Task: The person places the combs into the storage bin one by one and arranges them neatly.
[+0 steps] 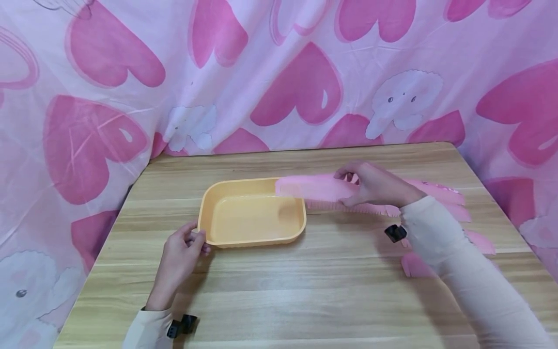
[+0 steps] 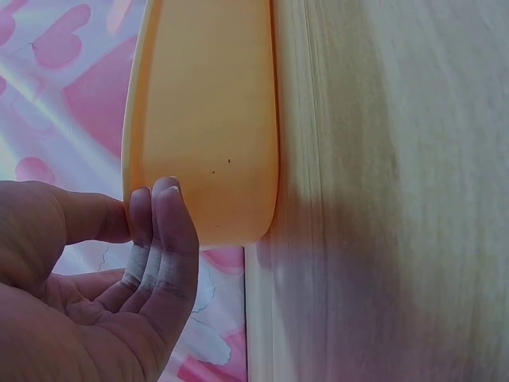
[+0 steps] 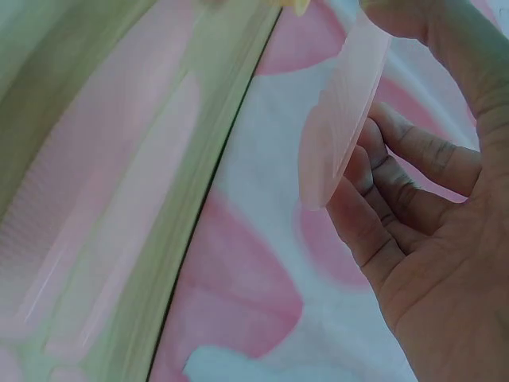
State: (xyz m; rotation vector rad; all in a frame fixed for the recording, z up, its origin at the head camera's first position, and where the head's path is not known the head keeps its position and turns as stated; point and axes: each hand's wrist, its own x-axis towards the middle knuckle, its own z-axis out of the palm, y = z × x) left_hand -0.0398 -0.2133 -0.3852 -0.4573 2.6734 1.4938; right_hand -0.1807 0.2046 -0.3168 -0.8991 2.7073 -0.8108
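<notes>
A shallow yellow-orange plastic tray (image 1: 244,220) rests on the table, left of the middle. My left hand (image 1: 180,257) pinches its near left corner, thumb on one side of the rim and fingers on the other in the left wrist view. In my right hand (image 1: 379,185) is a pink comb (image 1: 305,188), pinched between thumb and fingers. Its far end reaches over the tray's right rim, above the table. Beneath this hand and forearm lie several more pink combs (image 1: 442,193), partly hidden by the arm; the right wrist view shows two long ones (image 3: 119,231) side by side.
The wood-grain table (image 1: 279,300) ends at a back edge against a pink curtain (image 1: 296,87) printed with hearts. Another pink comb (image 1: 416,265) sticks out below the right forearm. Both wrists wear small black cameras.
</notes>
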